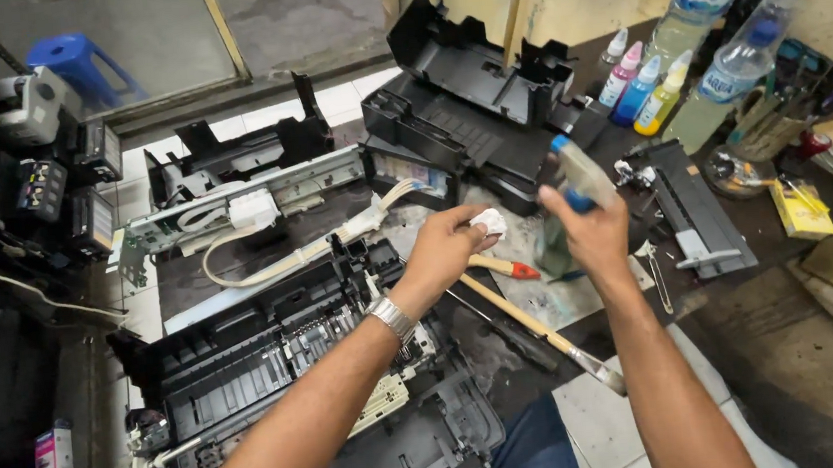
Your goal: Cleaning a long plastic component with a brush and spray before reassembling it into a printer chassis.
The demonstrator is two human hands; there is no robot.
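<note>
A: What does the left hand [450, 244] hold?

B: It pinches a small white crumpled wad [488, 222], tissue or cloth, I cannot tell which, between the thumb and the fingertips. The fingers are closed narrow around it. There is a metal wristwatch [391, 318] on this wrist.

A: And the right hand [592, 232]?

B: It is wrapped around a small spray bottle [577, 177] with a blue collar, held up and tilted, blurred in the picture. The bottle head is just beside the white wad, at the same height, above the worktable [737, 226].

A: What is under the hands?

B: A screwdriver with an orange handle [506, 267] and a long tool with a wooden handle [535, 326] lie on a stained light sheet [553, 297]. Toward the person lies an opened printer chassis [277, 362], black, with its rollers and inner parts showing.

A: And farther away?

B: Behind the left hand lies a long metal carriage rail with a white flat cable [264, 212]. A black printer cover [469, 89] stands open at the far side. To the right of it stand four small ink bottles [639, 84] with pink, blue and yellow content, then two large clear plastic water bottles [720, 27]. A black tray part [691, 210] lies just right of the right hand, and a yellow pad [801, 208] is near the table edge.
</note>
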